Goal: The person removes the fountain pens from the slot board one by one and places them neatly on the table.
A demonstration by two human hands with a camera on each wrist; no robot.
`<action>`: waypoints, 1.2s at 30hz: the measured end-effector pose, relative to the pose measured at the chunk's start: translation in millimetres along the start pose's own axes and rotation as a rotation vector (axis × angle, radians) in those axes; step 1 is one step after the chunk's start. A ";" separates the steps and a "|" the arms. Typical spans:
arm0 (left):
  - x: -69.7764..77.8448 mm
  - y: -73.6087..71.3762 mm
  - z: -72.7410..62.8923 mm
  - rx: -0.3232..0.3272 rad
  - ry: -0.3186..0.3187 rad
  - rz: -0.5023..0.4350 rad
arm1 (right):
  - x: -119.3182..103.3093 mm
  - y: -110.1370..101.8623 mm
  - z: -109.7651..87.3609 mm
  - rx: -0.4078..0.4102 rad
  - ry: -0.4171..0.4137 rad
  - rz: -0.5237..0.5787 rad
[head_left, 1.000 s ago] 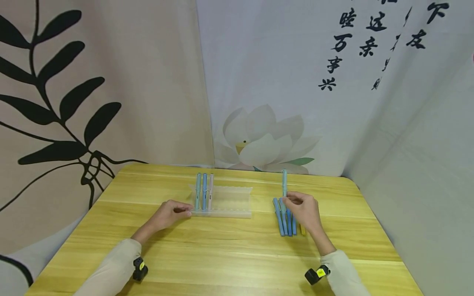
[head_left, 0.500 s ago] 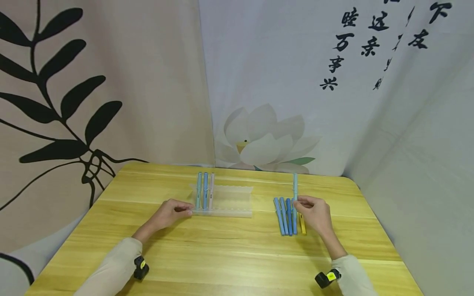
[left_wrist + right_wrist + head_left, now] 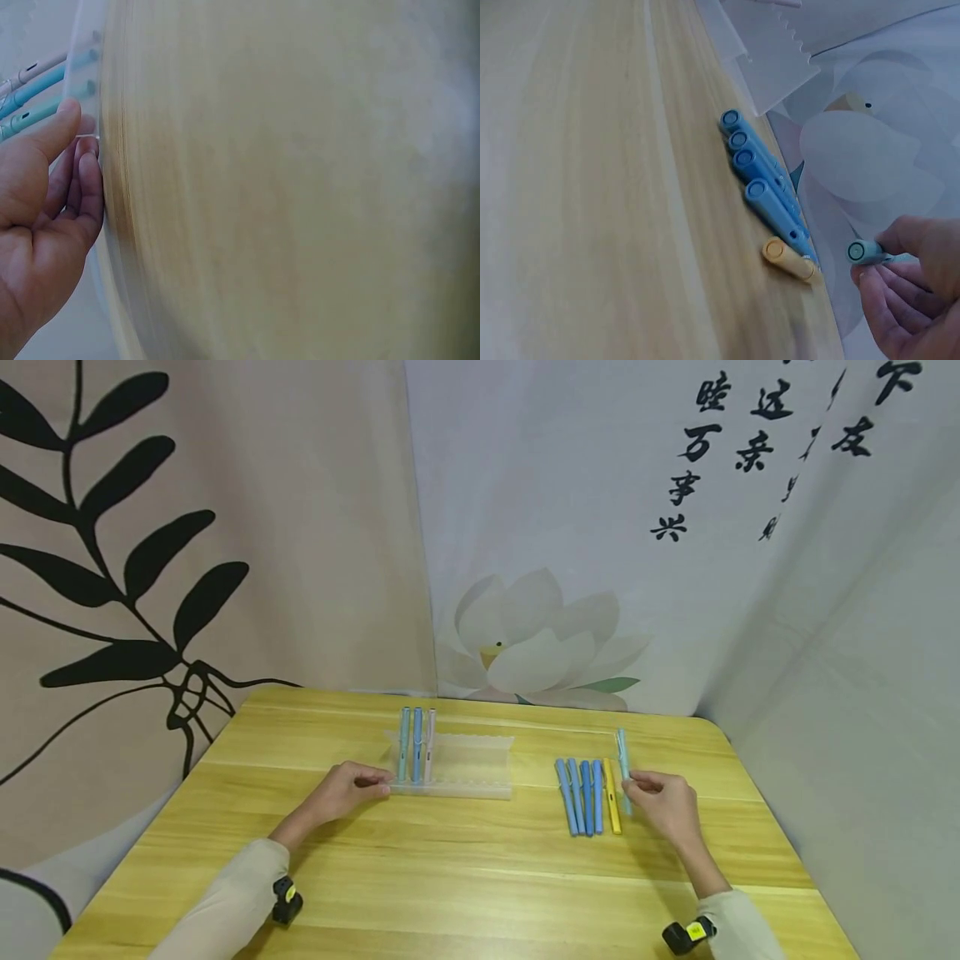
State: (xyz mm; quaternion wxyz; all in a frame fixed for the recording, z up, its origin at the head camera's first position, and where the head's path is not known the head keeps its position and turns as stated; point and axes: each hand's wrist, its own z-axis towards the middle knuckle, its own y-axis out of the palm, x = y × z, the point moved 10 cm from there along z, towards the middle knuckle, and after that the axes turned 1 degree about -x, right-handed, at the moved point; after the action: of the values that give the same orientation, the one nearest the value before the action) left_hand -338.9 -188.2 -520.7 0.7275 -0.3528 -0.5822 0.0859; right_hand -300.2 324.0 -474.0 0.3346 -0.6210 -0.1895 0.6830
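Note:
A clear plastic pen rack (image 3: pixel 472 766) stands on the table with three pens in its left slots: a green pen (image 3: pixel 404 743), a blue pen (image 3: pixel 417 745) and a pink pen (image 3: pixel 430 747). My left hand (image 3: pixel 352 789) pinches the rack's front left corner between thumb and fingers; the left wrist view shows the thumb (image 3: pixel 60 129) over the clear edge. My right hand (image 3: pixel 666 803) pinches a light teal pen (image 3: pixel 622 752) just right of a yellow pen (image 3: pixel 612 796). In the right wrist view the teal pen's round end (image 3: pixel 861 253) points toward the camera.
Several blue pens (image 3: pixel 579 797) lie side by side left of the yellow pen, all roughly parallel. Bare wooden table (image 3: pixel 480 877) stretches in front of the rack. A printed cloth backdrop (image 3: pixel 555 527) hangs right behind the table's far edge.
My right hand has carried the teal pen rightward, from above the blue pens to beyond the yellow pen, and lower, uncovering the yellow pen. The left hand keeps its pinch on the rack.

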 end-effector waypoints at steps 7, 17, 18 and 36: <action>0.5 0.0 0.2 -0.004 0.006 -0.004 | 11.8 1.8 -3.2 -0.025 0.028 -0.024; -1.7 0.7 -1.0 -0.010 -0.023 -0.007 | 28.6 10.2 -3.2 -0.058 0.086 -0.034; -1.8 0.6 -0.9 -0.010 -0.025 -0.006 | 29.8 11.4 -3.1 -0.064 0.091 -0.030; -1.5 0.4 0.3 -0.009 -0.012 -0.012 | 37.8 21.6 -3.6 -0.095 0.113 -0.014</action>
State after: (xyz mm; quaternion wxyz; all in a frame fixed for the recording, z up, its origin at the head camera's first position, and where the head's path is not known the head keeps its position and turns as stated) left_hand -339.5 -188.5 -522.2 0.7228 -0.3520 -0.5891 0.0811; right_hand -301.6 334.3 -516.4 0.3196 -0.6722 -0.2067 0.6350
